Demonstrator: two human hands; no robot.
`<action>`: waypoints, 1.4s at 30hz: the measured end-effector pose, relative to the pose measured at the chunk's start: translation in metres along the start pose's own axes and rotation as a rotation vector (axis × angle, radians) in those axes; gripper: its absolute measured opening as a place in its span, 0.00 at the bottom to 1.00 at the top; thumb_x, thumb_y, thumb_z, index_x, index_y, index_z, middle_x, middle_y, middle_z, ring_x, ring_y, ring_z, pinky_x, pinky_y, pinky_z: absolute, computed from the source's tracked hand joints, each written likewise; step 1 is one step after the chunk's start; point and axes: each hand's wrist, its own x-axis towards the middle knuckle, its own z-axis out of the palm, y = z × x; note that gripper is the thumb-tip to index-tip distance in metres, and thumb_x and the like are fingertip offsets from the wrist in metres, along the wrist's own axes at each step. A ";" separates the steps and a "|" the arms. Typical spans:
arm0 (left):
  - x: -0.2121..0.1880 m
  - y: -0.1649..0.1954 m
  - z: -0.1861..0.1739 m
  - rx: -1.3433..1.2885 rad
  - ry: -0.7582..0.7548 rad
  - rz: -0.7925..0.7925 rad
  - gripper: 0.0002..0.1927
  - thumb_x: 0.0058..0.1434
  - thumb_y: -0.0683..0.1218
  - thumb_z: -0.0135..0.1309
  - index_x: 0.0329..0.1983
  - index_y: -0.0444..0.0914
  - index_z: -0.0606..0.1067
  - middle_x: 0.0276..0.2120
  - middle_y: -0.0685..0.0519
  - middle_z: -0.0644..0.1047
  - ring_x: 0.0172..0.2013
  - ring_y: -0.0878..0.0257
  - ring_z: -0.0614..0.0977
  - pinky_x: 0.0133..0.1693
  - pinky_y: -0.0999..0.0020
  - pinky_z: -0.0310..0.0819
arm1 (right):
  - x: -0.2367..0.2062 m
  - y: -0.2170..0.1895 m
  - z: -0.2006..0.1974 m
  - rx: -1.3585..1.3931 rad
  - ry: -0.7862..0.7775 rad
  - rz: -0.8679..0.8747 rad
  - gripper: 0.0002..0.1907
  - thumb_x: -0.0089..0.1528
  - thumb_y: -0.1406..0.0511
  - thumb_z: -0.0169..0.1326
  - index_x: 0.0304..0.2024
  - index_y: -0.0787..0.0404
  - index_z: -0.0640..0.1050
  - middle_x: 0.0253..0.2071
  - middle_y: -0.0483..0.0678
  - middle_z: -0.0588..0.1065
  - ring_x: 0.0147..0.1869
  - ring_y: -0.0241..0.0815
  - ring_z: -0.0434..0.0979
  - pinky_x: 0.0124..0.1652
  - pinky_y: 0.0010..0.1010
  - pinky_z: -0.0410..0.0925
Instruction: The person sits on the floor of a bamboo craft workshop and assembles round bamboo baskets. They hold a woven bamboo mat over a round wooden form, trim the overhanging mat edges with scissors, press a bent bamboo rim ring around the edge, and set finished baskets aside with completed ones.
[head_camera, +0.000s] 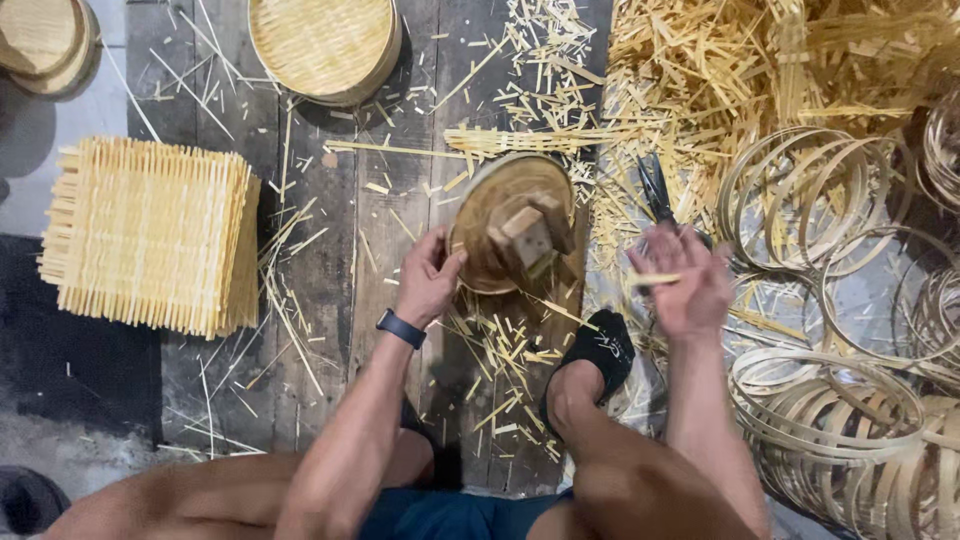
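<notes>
While the person sits on the floor with knees apart, the left hand (428, 278) grips the rim of a round wooden mould (510, 225) at its nine o'clock edge, fingers curled over the rim and thumb pressed against it. That mould stands tilted on dark wooden boards (330, 230) near the middle of the view, with a small wooden block (527, 236) fixed at its centre. At three o'clock from the mould, the right hand (688, 285) hovers with its palm turned up and fingers loosely bent, pinching a short bamboo sliver (655, 279) between thumb and fingers; the hand is blurred, so the exact hold is hard to read. Just beyond that hand, at its twelve o'clock, a pair of dark scissors (655, 190) lies on a heap of bamboo strips (720, 80). A foot in a black sock (598, 348) rests at five o'clock from the mould, among scattered offcuts. A dark wristband (401, 328) circles the left wrist. At nine o'clock of the view lies a stack of square woven mats (150, 232), at twelve o'clock a round woven tray (322, 42), and at three to five o'clock piles of bent bamboo hoops (830, 410).
</notes>
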 end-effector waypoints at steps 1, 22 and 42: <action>0.000 0.011 0.000 0.063 -0.017 0.058 0.20 0.62 0.41 0.57 0.58 0.34 0.75 0.47 0.49 0.82 0.46 0.62 0.83 0.52 0.67 0.77 | 0.000 -0.008 0.004 0.021 0.020 -0.017 0.47 0.59 0.56 0.59 0.72 0.66 0.50 0.57 0.59 0.69 0.58 0.48 0.71 0.46 0.41 0.75; -0.015 0.091 0.065 0.330 0.076 0.392 0.20 0.74 0.57 0.48 0.57 0.40 0.77 0.42 0.41 0.83 0.42 0.48 0.87 0.41 0.60 0.82 | -0.026 0.065 0.078 -0.541 -0.153 -0.202 0.52 0.47 0.62 0.74 0.64 0.67 0.55 0.57 0.53 0.68 0.60 0.42 0.72 0.59 0.35 0.69; 0.079 -0.019 -0.025 0.755 0.326 0.336 0.31 0.64 0.57 0.56 0.61 0.30 0.72 0.56 0.37 0.75 0.59 0.41 0.72 0.62 0.48 0.62 | -0.040 0.022 -0.017 0.108 -0.341 0.138 0.53 0.49 0.57 0.65 0.73 0.61 0.57 0.65 0.55 0.67 0.67 0.57 0.70 0.64 0.56 0.64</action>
